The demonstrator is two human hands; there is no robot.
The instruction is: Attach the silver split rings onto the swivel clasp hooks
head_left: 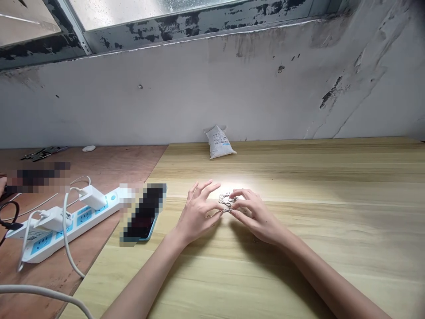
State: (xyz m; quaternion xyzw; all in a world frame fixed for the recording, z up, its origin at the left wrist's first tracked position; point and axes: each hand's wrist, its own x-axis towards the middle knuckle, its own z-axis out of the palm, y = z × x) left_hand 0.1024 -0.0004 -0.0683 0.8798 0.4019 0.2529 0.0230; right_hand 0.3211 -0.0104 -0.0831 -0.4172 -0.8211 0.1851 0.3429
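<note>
Over the wooden table, my left hand [198, 209] and my right hand [257, 213] meet with thumb and forefinger pinched from either side. Between the fingertips is a small silvery metal piece [226, 210], held by both hands; its exact kind is too small to make out. The other fingers of my left hand are raised and spread. Just beyond the fingertips lies a little heap of shiny metal rings or clasps [226, 199], partly hidden by my right fingers. A few more metal bits show beside and under both hands.
A white printed plastic packet [220, 142] stands near the wall. At left, a blurred phone [146, 212] lies on the table. Farther left, a white power strip [81, 220] with plugged chargers and looping cables rests on a brown board, near part of another person's hand [2, 184].
</note>
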